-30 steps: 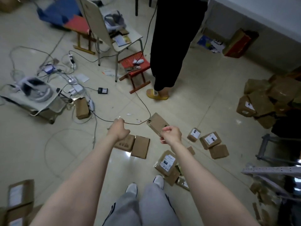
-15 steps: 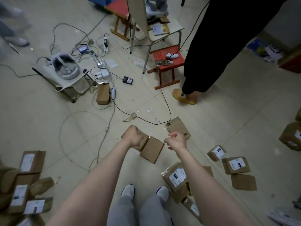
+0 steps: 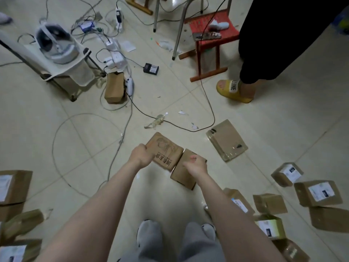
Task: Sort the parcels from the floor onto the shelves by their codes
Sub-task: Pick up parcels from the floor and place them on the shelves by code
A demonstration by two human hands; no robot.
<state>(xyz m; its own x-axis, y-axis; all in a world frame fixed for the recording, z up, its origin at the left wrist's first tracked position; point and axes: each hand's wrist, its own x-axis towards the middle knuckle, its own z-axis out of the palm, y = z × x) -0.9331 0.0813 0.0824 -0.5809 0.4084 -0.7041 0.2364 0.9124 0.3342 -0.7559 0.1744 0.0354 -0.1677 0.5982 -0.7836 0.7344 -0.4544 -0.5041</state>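
A pale tiled floor (image 3: 273,133) lay in dim, even light, crossed by loose cables (image 3: 207,100). A red stool (image 3: 226,32) stood by the top edge beside a chair leg (image 3: 179,35).

Wide bare floor (image 3: 34,129) on the left, only a grey cable loop (image 3: 53,146) crossing it. Dead centre, printed parcel (image 3: 166,152) and plain parcel (image 3: 181,176) touch, no gap. Right is crowded: flat taped parcel (image 3: 226,139), then a parcel cluster (image 3: 319,193). Ahead, black cable (image 3: 214,118), slippered foot (image 3: 233,90), red stool (image 3: 200,25).
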